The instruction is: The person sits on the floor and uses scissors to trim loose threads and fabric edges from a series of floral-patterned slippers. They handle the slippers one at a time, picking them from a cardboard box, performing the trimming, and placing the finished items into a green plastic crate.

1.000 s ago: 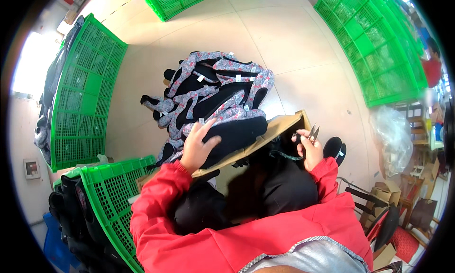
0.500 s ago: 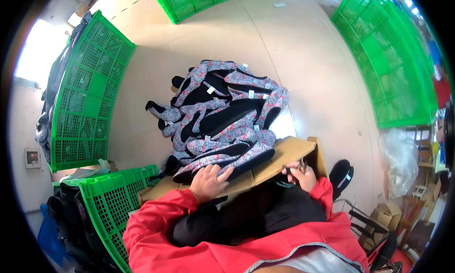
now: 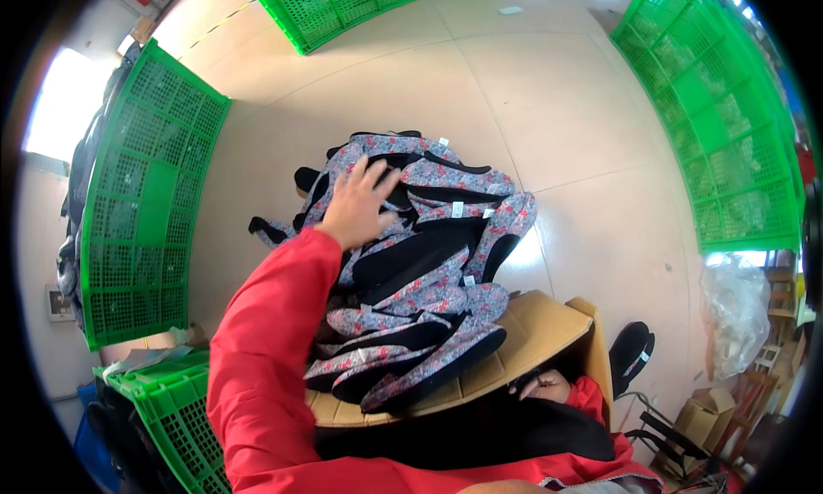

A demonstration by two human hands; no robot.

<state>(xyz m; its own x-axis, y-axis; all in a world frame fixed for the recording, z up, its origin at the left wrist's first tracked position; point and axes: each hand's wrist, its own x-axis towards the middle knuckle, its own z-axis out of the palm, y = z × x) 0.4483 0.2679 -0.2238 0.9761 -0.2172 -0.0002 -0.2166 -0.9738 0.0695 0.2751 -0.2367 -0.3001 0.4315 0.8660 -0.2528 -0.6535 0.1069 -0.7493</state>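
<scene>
A heap of slippers [image 3: 424,271], grey floral fabric with red specks, black soles and linings and small white tags, lies in front of me. Its near end rests on the cardboard box [image 3: 523,335]. My left hand [image 3: 360,204] reaches over the far left part of the heap, fingers spread and holding nothing. Whether it touches a slipper I cannot tell. Low at the box's right side, my right hand [image 3: 546,388] has its fingers curled in around a small dark object, partly in shadow, whose kind does not show.
Green plastic crates stand at the left [image 3: 154,194], far [image 3: 343,10] and right [image 3: 707,121], with another green crate [image 3: 171,408] at the near left. A dark pair of slippers [image 3: 630,357] lies on the floor right of the box. Clear plastic sheeting [image 3: 733,314] hangs beyond.
My left hand has left the nearest slippers and moved forward over the far left of the heap, its fingers spreading. My right hand has dropped lower beside the box. The view has shifted slightly.
</scene>
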